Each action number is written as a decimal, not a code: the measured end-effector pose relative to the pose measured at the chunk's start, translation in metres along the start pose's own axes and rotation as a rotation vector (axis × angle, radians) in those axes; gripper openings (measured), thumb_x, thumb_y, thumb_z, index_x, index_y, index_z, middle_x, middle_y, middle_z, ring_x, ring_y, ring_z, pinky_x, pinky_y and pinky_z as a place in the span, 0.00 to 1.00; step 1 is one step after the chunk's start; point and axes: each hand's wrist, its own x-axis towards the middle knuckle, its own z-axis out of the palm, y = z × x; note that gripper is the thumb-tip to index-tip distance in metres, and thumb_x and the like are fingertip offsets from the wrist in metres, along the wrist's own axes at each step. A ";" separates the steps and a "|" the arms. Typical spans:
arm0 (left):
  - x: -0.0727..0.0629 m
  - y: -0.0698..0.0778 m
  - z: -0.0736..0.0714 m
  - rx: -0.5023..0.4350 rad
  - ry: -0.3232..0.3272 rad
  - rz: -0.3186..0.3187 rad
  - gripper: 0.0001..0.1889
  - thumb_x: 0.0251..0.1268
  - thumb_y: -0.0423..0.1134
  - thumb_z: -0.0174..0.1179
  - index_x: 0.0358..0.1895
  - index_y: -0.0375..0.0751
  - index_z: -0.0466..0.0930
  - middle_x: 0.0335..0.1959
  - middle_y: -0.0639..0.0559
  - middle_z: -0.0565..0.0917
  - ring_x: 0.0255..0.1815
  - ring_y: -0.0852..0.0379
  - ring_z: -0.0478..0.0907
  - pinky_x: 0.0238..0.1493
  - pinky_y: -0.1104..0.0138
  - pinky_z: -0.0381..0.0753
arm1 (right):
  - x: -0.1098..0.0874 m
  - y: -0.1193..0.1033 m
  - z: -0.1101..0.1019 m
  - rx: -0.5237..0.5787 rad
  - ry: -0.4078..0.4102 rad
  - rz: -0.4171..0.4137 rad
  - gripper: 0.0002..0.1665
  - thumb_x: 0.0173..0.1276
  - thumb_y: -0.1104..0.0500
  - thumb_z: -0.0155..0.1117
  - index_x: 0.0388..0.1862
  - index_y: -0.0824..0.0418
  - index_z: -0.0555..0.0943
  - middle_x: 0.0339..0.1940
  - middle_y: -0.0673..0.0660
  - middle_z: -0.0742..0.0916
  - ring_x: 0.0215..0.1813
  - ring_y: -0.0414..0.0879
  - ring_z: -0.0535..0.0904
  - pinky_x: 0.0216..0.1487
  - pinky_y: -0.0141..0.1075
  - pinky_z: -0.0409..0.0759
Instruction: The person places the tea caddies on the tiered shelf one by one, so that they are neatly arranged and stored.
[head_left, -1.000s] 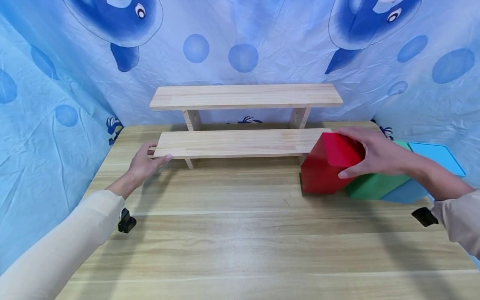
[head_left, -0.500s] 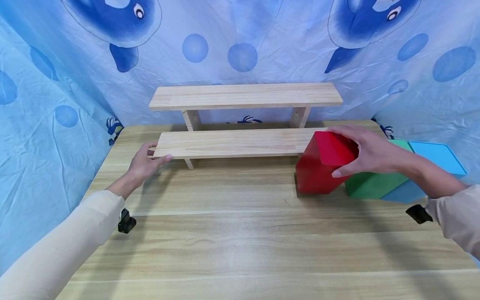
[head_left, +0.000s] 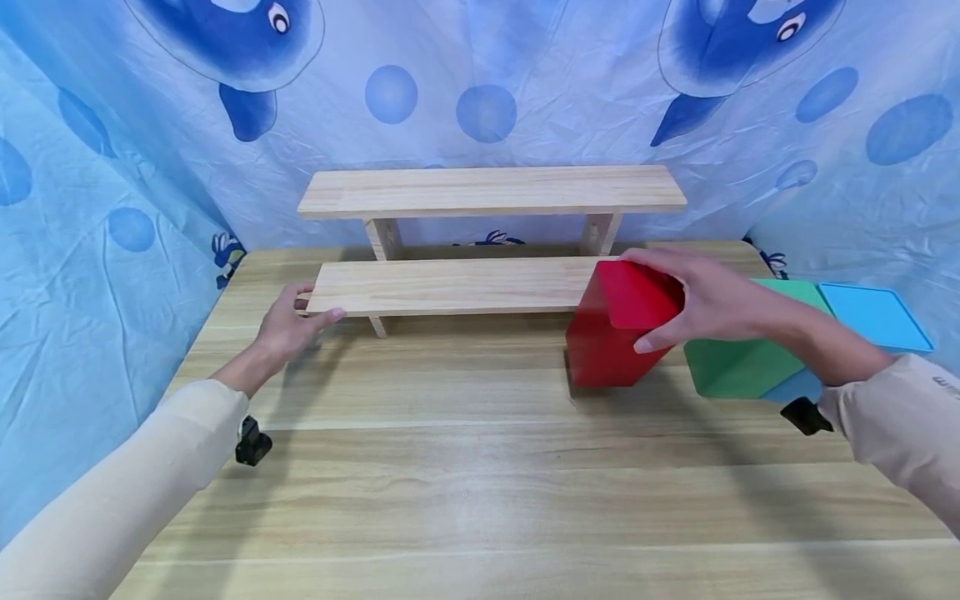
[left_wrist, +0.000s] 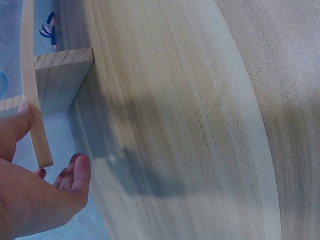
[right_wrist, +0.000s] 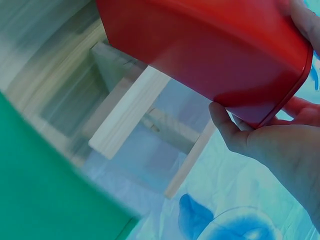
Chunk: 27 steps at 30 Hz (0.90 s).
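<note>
A two-tier wooden shelf (head_left: pixel 450 286) stands at the back of the table. My left hand (head_left: pixel 288 329) holds the left end of its lower board, and in the left wrist view the thumb (left_wrist: pixel 20 122) lies against the board. My right hand (head_left: pixel 708 298) grips a tall red box (head_left: pixel 607 346) across its top, thumb on the near side and fingers on the far side. That box is at the right end of the lower board, hiding part of it. The right wrist view has the fingers (right_wrist: pixel 227 127) around the box's edge.
A green box (head_left: pixel 746 367) stands right of the red one, partly behind my right forearm. Beyond it is a blue box (head_left: pixel 873 317) with a rimmed top. A blue sheet with whale prints (head_left: pixel 487 50) hangs behind the wood-grain table (head_left: pixel 480 475).
My right hand has moved left with the red box, widening the gap to the green box. The left hand has stayed at the shelf's end.
</note>
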 end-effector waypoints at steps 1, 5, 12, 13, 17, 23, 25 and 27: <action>0.000 0.000 0.000 0.000 -0.002 0.001 0.46 0.64 0.56 0.60 0.75 0.36 0.46 0.69 0.27 0.58 0.68 0.32 0.58 0.60 0.42 0.67 | 0.001 -0.002 0.000 0.003 -0.004 -0.001 0.59 0.38 0.52 0.85 0.70 0.54 0.65 0.58 0.54 0.75 0.55 0.52 0.72 0.34 0.39 0.83; 0.001 0.000 0.001 -0.008 -0.008 0.010 0.46 0.64 0.56 0.60 0.75 0.36 0.46 0.68 0.26 0.58 0.67 0.31 0.59 0.60 0.43 0.68 | 0.007 -0.007 0.002 0.002 -0.015 -0.013 0.59 0.38 0.52 0.85 0.70 0.54 0.65 0.57 0.54 0.75 0.55 0.52 0.72 0.35 0.39 0.83; 0.003 -0.001 -0.001 -0.022 -0.005 0.013 0.46 0.64 0.56 0.60 0.75 0.37 0.46 0.68 0.26 0.58 0.65 0.31 0.62 0.58 0.43 0.69 | 0.029 -0.019 0.004 -0.017 -0.045 -0.063 0.57 0.40 0.51 0.85 0.70 0.53 0.65 0.57 0.53 0.74 0.55 0.50 0.71 0.38 0.41 0.83; 0.004 -0.001 -0.001 -0.025 -0.006 0.010 0.46 0.64 0.56 0.60 0.75 0.37 0.46 0.68 0.26 0.58 0.65 0.31 0.62 0.58 0.43 0.69 | 0.032 -0.022 0.004 -0.020 -0.048 -0.075 0.57 0.39 0.51 0.85 0.70 0.53 0.66 0.56 0.53 0.74 0.55 0.49 0.71 0.38 0.41 0.82; 0.004 0.000 0.000 -0.026 -0.006 0.006 0.46 0.64 0.56 0.60 0.75 0.38 0.46 0.68 0.27 0.58 0.65 0.31 0.62 0.58 0.44 0.70 | 0.040 -0.030 0.006 -0.043 -0.059 -0.102 0.58 0.39 0.49 0.85 0.70 0.52 0.66 0.56 0.51 0.75 0.55 0.48 0.71 0.39 0.41 0.82; 0.004 -0.001 0.000 -0.015 -0.004 -0.003 0.46 0.64 0.56 0.60 0.75 0.38 0.46 0.69 0.27 0.58 0.66 0.31 0.61 0.59 0.43 0.68 | 0.052 -0.039 0.009 -0.004 -0.077 -0.126 0.56 0.38 0.49 0.85 0.68 0.50 0.67 0.55 0.49 0.75 0.54 0.47 0.71 0.39 0.41 0.82; 0.003 -0.002 0.000 -0.010 -0.003 -0.004 0.46 0.64 0.56 0.60 0.75 0.38 0.46 0.68 0.27 0.58 0.66 0.31 0.60 0.58 0.43 0.68 | 0.057 -0.041 0.010 0.023 -0.084 -0.125 0.56 0.38 0.50 0.85 0.68 0.49 0.67 0.55 0.49 0.75 0.54 0.46 0.72 0.40 0.41 0.83; 0.003 -0.003 0.000 -0.007 -0.003 -0.003 0.46 0.64 0.56 0.60 0.75 0.38 0.46 0.68 0.27 0.58 0.66 0.31 0.60 0.58 0.43 0.68 | 0.062 -0.044 0.012 0.032 -0.089 -0.123 0.55 0.39 0.50 0.85 0.68 0.49 0.67 0.55 0.49 0.75 0.54 0.46 0.72 0.40 0.41 0.83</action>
